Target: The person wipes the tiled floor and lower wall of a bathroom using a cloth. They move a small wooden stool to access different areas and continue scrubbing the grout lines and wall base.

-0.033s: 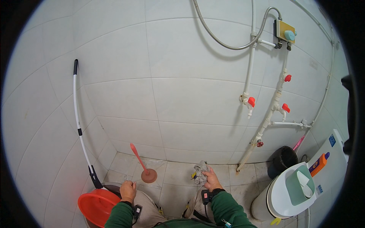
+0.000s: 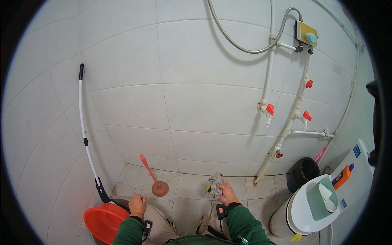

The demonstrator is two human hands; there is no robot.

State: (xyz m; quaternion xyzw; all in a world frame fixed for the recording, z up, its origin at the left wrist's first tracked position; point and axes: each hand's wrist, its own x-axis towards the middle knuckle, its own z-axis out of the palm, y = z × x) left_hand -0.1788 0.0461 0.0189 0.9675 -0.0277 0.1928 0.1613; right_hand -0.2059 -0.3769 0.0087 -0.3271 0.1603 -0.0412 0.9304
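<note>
Right hand [image 2: 227, 192]: fingers closed around a crumpled grey cloth [image 2: 215, 182], above the tiled floor [image 2: 188, 190]; cloth still bunched, not spread. Left hand [image 2: 137, 204]: curled fist beside red basin [image 2: 102, 220], nothing visibly held. Plunger [image 2: 160, 189] on floor, untouched.

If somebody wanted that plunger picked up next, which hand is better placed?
The left, I'd say. The left hand is closer to the plunger and, though curled, shows nothing held. The right hand is farther off and grips the grey cloth.
</note>
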